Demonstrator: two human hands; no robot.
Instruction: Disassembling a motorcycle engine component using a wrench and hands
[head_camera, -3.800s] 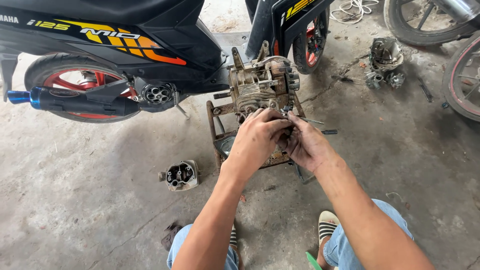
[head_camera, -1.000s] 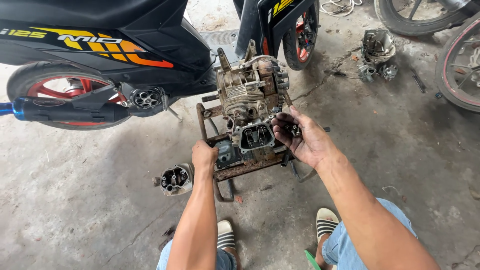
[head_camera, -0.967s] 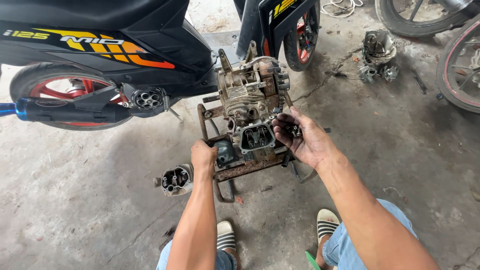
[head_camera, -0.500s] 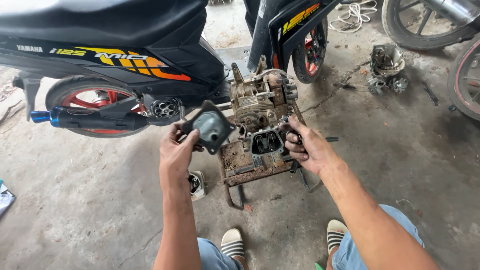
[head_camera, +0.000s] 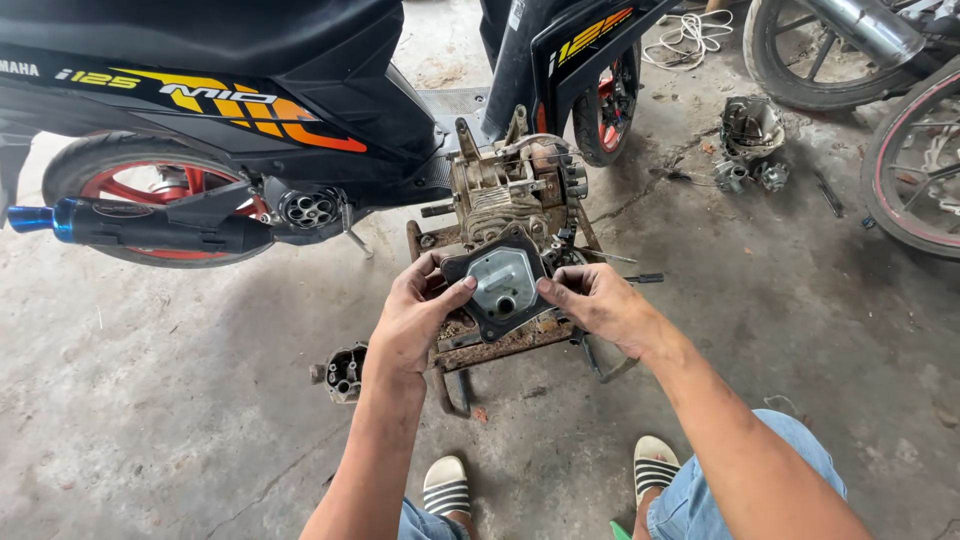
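We hold a dark, squarish engine cover (head_camera: 500, 282) up between our 2 hands, inner face toward us, likely to look it over. It hovers just above the engine (head_camera: 512, 190) on its rusty stand (head_camera: 490, 350). Our left hand (head_camera: 415, 315) and right hand (head_camera: 590, 300) each pinch an edge, fingers partly curled.

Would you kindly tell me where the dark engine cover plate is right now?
In the head view, the cover plate sits near centre, held between the left hand and right hand, in front of the engine on its rusty stand.
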